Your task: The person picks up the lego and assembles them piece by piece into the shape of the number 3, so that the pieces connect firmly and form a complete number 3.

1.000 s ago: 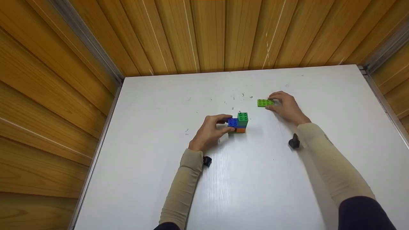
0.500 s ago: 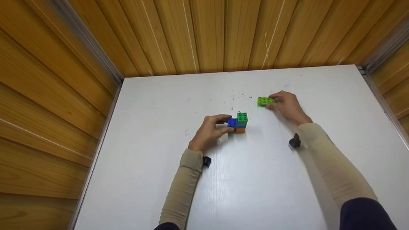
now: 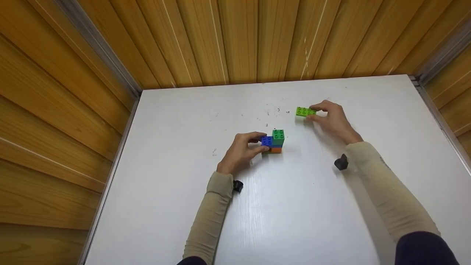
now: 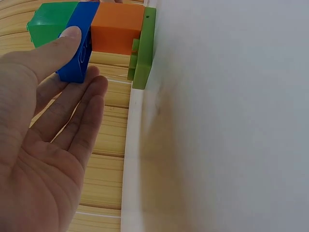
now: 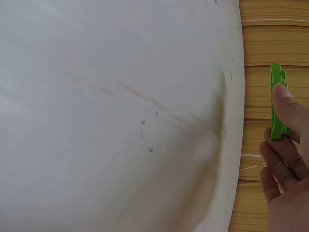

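Note:
My left hand (image 3: 241,151) pinches the blue brick (image 4: 77,60) of a small stack between thumb and fingers. In that stack the blue brick lies on an orange brick (image 4: 117,28), with a flat light green brick (image 4: 146,53) at the bottom. On top, at the right end of the blue one, sits a green brick (image 3: 278,136). Farther back and to the right, my right hand (image 3: 331,116) holds a thin lime green brick (image 3: 303,111) by its right end, studs up. In the right wrist view this lime brick (image 5: 276,104) is off the tabletop, pinched by the thumb.
Both hands work over a white tabletop (image 3: 294,209) with small dark marks. Wood-patterned panels (image 3: 239,40) stand behind it and at the sides. A small black device (image 3: 341,162) sits at the right wrist, another black device (image 3: 238,186) at the left.
My right hand has lifted the lime green brick from the tabletop, raising it a little. The left hand and its stack stay in place.

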### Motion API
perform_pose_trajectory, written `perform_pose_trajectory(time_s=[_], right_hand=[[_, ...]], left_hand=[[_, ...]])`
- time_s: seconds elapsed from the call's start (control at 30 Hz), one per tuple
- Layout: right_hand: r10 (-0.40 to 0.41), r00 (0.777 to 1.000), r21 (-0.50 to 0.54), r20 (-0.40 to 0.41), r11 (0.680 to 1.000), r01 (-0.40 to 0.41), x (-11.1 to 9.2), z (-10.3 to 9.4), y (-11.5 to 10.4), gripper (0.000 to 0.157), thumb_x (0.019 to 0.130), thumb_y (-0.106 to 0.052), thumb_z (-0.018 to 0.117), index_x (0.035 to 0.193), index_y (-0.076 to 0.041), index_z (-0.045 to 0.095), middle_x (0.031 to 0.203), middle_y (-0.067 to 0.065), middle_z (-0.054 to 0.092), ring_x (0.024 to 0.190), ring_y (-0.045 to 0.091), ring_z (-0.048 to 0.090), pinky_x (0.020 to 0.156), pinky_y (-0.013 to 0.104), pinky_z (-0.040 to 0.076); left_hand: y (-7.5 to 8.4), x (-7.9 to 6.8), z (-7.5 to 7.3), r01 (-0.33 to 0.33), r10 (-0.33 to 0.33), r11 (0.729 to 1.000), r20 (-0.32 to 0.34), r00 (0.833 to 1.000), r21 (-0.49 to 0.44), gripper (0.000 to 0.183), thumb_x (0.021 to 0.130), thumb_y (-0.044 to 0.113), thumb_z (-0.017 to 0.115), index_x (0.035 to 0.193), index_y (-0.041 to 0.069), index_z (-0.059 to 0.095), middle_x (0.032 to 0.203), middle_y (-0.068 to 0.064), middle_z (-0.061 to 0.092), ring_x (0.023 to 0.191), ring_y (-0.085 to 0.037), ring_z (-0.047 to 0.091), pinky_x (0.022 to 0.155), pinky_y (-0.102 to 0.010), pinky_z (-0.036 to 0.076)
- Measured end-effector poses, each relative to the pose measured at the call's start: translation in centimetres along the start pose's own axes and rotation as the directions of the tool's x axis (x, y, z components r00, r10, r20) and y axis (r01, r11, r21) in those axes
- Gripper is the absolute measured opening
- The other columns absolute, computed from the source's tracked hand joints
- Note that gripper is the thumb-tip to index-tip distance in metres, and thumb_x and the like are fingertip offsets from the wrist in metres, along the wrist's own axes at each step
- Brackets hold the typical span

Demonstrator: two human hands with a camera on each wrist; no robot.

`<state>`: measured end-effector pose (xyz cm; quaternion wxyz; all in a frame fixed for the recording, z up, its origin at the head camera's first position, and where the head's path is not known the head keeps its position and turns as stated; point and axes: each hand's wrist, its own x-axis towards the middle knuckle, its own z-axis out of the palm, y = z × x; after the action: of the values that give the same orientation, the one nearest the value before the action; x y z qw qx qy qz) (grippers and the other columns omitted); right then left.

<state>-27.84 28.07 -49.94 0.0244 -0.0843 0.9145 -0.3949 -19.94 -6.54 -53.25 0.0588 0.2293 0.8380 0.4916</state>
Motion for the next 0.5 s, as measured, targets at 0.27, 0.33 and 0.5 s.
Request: perform_pose_trajectory(time_s=[0.27,0.33,0.5], right_hand=[[-0.048,0.998,0.007,-0.039,0.999,0.049,-0.7,-0.4,-1.8,0.045,0.095,-0.024,0.084,0.134,-0.004,0.074,0.123,0.019,0.07,0.129,0.04,0.058,0.115,0.062,0.043],[-0.065,0.997,0.005,-0.04,0.998,0.066,-0.9,-0.4,-2.4,0.044,0.095,-0.024,0.084,0.133,-0.005,0.074,0.12,0.018,0.07,0.128,0.041,0.058,0.114,0.062,0.043],[-0.091,0.995,0.009,-0.042,0.996,0.092,-1.5,-0.5,-4.2,0.044,0.094,-0.025,0.086,0.132,-0.007,0.076,0.119,0.015,0.072,0.125,0.036,0.06,0.113,0.059,0.044]], left_hand=[[0.1,-0.1,0.2,0.027,-0.027,1.0,-0.014,1.0,0.005,0.045,0.098,0.023,0.08,0.139,0.01,0.071,0.132,-0.007,0.075,0.116,-0.016,0.073,0.106,-0.032,0.057],[0.1,-0.1,0.2,0.037,-0.037,0.999,-0.014,0.999,0.008,0.044,0.098,0.023,0.08,0.14,0.011,0.071,0.132,-0.006,0.075,0.117,-0.017,0.073,0.106,-0.033,0.057],[0.3,-0.2,0.2,0.048,-0.048,0.999,-0.013,0.999,0.008,0.044,0.099,0.023,0.08,0.14,0.011,0.071,0.133,-0.005,0.074,0.118,-0.019,0.072,0.107,-0.033,0.056]])
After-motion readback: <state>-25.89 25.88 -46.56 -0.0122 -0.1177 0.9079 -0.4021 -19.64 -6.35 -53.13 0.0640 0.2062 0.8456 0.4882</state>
